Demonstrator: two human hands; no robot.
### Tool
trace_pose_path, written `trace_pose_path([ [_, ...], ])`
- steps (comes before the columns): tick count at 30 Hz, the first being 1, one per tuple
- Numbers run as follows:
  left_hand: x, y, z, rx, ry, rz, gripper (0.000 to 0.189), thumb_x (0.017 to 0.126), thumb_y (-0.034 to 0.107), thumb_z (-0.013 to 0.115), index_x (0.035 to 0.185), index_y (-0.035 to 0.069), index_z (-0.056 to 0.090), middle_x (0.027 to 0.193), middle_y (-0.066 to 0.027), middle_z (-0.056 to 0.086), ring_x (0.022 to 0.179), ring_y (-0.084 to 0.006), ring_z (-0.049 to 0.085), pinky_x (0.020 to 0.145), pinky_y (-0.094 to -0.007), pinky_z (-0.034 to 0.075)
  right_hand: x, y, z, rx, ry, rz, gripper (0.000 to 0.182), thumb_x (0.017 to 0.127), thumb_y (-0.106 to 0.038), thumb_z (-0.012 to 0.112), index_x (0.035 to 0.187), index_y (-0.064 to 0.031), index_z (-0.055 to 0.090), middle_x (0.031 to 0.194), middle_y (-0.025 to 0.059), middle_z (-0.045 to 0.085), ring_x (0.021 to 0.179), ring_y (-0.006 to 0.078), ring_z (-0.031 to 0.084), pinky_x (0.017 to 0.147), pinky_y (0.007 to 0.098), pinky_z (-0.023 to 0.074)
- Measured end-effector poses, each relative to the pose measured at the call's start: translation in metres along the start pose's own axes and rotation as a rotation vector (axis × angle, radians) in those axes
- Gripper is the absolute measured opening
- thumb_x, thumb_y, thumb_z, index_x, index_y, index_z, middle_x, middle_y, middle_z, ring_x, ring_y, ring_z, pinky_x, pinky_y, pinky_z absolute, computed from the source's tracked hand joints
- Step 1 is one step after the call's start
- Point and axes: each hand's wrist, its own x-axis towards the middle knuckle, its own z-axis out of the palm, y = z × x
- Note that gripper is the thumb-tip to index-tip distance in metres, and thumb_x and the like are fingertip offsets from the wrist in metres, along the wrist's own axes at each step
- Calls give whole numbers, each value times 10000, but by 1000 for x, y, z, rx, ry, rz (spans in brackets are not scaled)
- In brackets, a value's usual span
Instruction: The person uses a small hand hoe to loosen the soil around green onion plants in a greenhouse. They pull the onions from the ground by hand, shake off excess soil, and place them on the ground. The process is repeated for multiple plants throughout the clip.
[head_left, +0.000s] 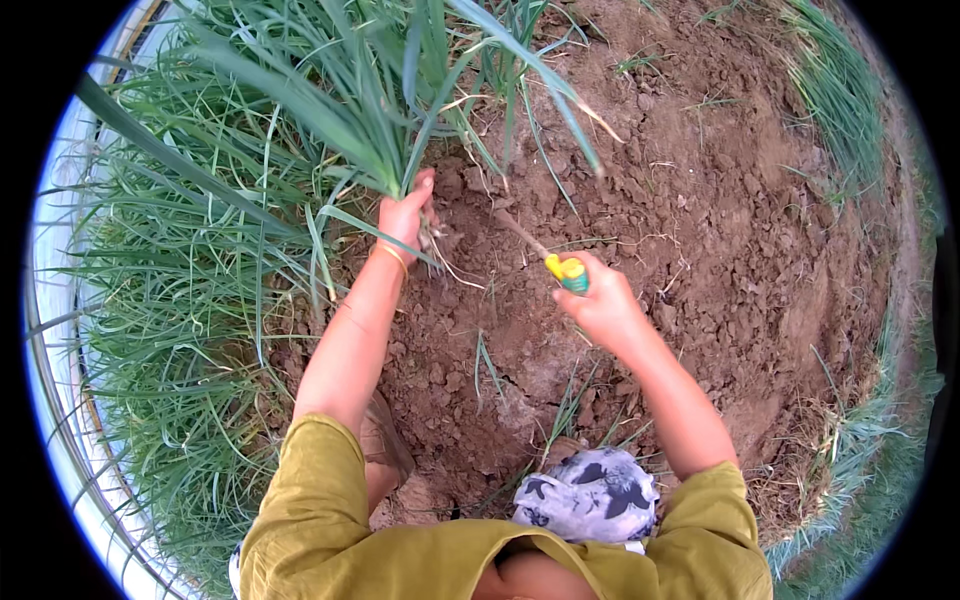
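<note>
My left hand (403, 217) is closed around the base of a bunch of long green allium-like plants (375, 142). Pale roots (436, 244) hang below the fist, just above the soil. My right hand (604, 300) grips a hand tool by its green and yellow handle (573, 274). Its thin metal shaft (523, 234) points up and left, towards the loose earth beside my left hand. The tool's far end merges with the brown soil, so its shape is hard to tell.
Dense standing plants (195, 315) fill the left side, with a pale sheet wall and frame (67, 300) beyond. Crumbly brown soil (720, 225) spreads to the right. Bundles of cut or pulled plants lie at the upper right (844, 112) and lower right (855, 457).
</note>
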Motion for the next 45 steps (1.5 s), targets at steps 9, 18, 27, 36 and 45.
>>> trace_pose_path([
  [9, 109, -28, 70, 112, 34, 134, 193, 678, 71, 736, 827, 22, 623, 799, -64, 616, 770, -166, 556, 724, -299, 415, 85, -47, -14, -267, -17, -1, 253, 760, -30, 485, 994, 38, 553, 938, 281, 606, 925, 399, 592, 792, 433, 475],
  [18, 81, -37, 9, -277, 277, 254, 71, 809, 91, 639, 822, 54, 579, 651, -26, 547, 546, -125, 525, 487, -266, 411, 63, 79, 70, 477, 260, -76, 378, 745, -60, 626, 1109, -16, 531, 876, 131, 623, 796, 175, 588, 730, 284, 461],
  [27, 104, 1, -48, 54, 275, -25, 232, 825, 208, 636, 936, 4, 642, 877, -88, 618, 790, -183, 573, 654, -337, 455, 92, -47, -12, -215, -175, -85, 258, 706, -18, 564, 962, 13, 565, 739, 144, 600, 668, 213, 606, 566, 359, 470],
  [36, 104, -25, -22, -254, 337, 210, 109, 859, 115, 592, 856, 21, 537, 632, -40, 470, 551, -168, 471, 589, -360, 493, 121, 45, 103, 14, 219, -80, 296, 716, -112, 583, 992, -14, 536, 804, 184, 637, 813, 332, 626, 743, 408, 478],
  [45, 109, 29, -97, 100, 305, 51, 181, 741, 32, 697, 850, -33, 567, 679, -80, 575, 551, -208, 573, 470, -355, 490, 92, -3, 47, 585, -99, 63, 240, 714, -11, 609, 933, 19, 514, 566, 36, 501, 370, 122, 462, 333, 286, 369],
])
